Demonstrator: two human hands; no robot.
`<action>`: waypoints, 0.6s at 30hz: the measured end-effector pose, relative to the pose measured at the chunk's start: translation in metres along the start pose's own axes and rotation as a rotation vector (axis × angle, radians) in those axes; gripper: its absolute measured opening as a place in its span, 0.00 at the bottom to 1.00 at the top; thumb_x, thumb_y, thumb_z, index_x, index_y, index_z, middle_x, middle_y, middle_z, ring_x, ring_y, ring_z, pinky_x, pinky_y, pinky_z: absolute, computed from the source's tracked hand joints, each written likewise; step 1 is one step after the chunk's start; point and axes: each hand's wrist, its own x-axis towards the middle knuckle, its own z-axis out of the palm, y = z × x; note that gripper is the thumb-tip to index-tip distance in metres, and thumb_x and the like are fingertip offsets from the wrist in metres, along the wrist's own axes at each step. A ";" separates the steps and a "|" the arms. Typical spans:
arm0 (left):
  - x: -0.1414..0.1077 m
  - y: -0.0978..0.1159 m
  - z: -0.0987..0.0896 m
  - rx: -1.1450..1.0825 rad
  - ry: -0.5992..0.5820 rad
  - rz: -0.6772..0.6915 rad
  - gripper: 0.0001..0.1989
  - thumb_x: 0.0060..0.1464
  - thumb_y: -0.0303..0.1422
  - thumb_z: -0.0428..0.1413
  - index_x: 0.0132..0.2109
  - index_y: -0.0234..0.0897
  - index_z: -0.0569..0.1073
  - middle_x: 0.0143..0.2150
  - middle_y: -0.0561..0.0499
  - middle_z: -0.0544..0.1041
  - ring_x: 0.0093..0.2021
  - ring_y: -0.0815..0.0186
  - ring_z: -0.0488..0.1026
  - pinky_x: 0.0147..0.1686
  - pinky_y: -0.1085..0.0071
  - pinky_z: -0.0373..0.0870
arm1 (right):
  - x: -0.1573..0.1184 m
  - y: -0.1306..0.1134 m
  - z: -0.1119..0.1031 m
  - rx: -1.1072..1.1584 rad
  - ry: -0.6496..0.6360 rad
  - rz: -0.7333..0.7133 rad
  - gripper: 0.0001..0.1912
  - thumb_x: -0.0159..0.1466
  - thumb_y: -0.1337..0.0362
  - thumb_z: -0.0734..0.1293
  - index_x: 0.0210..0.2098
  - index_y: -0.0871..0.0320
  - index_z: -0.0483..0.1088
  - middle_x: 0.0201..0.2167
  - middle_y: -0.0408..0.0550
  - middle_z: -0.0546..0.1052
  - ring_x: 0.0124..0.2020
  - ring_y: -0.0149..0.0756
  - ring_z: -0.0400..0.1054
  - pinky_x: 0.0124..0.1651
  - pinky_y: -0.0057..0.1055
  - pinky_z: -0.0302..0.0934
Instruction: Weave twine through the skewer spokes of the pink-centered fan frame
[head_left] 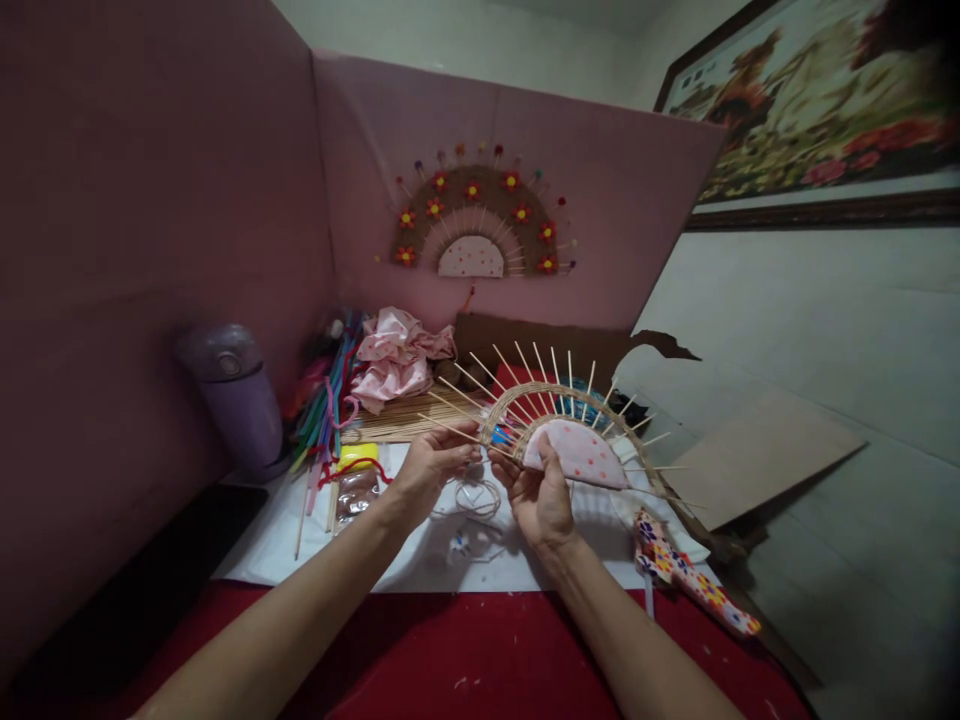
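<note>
A half-round woven fan (575, 455) is held in front of me, its centre covered in pink dotted cloth and its thin wooden sticks spreading outward. Twine is woven across the sticks in an arch. My right hand (544, 500) grips the fan by its lower left part, thumb on the cloth. At the fan's left end, my left hand (439, 465) is closed in a pinch, apparently on the twine beside the lowest sticks; its fingertips partly hide it. Below both hands, loose loops of twine (478, 500) lie over the white sheet.
A finished-looking flowered fan (472, 215) hangs on the pink board. Behind my hands are crumpled pink cloth (397, 360) and a bundle of sticks (390, 420). A purple bottle (236, 400) stands left, scissors-like flowered item (694, 575) lies right, and white sheet (300, 560) covers red cloth.
</note>
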 end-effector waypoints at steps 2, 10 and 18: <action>-0.002 -0.003 -0.003 0.037 0.001 0.022 0.15 0.37 0.26 0.63 0.37 0.31 0.75 0.28 0.49 0.76 0.26 0.72 0.70 0.24 0.77 0.59 | -0.003 0.001 0.001 -0.002 -0.005 0.024 0.12 0.55 0.59 0.67 0.36 0.59 0.69 0.26 0.47 0.79 0.26 0.37 0.75 0.29 0.31 0.70; -0.012 -0.006 -0.008 0.068 0.018 0.071 0.13 0.37 0.25 0.62 0.33 0.33 0.71 0.27 0.52 0.74 0.21 0.75 0.65 0.19 0.78 0.54 | -0.013 0.007 0.007 -0.064 -0.093 0.210 0.16 0.59 0.56 0.64 0.33 0.66 0.71 0.26 0.54 0.78 0.27 0.38 0.74 0.28 0.29 0.70; -0.018 -0.002 -0.007 0.112 -0.071 0.064 0.08 0.42 0.30 0.61 0.31 0.32 0.71 0.25 0.51 0.74 0.21 0.75 0.64 0.19 0.78 0.54 | -0.014 0.009 0.005 -0.047 -0.127 0.263 0.16 0.61 0.57 0.61 0.36 0.66 0.71 0.26 0.53 0.78 0.25 0.36 0.74 0.27 0.30 0.70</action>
